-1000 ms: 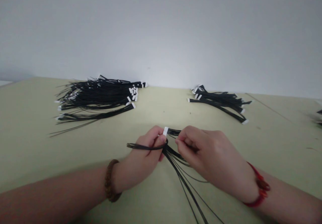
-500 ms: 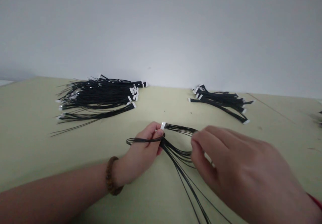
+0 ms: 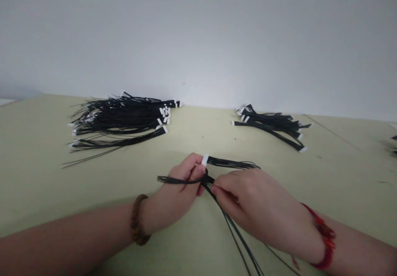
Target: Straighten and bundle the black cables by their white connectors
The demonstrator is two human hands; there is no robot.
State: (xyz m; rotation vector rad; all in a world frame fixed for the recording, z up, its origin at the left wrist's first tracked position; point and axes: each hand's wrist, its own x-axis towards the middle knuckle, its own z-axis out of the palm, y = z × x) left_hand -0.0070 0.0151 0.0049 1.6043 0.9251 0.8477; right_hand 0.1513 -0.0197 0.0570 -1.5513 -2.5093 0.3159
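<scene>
In the head view, my left hand [image 3: 182, 183] is closed on a black wire harness [image 3: 229, 162], pinching it just below its white connector [image 3: 205, 160]. A loop of the wires [image 3: 173, 180] sticks out to the left across my thumb. My right hand [image 3: 254, 201] is closed too, with thumb and forefinger pinching the black wires close to my left fingertips. Loose wire ends [image 3: 238, 234] trail down from between the hands toward the front of the table. The harness's far bend passes behind my right hand and is partly hidden.
At the back left lies a large pile of black wire harnesses [image 3: 127, 116] with white connectors, one harness [image 3: 124, 141] in front of it. A smaller pile [image 3: 273, 123] lies at the back right. Behind the pale table [image 3: 204, 123] stands a white wall [image 3: 198, 40]. Dark items show at the right edge.
My right hand has moved left along the wires, up close to my left hand, and its pinch is now near the left fingertips. The left hand has shifted slightly with the connector.
</scene>
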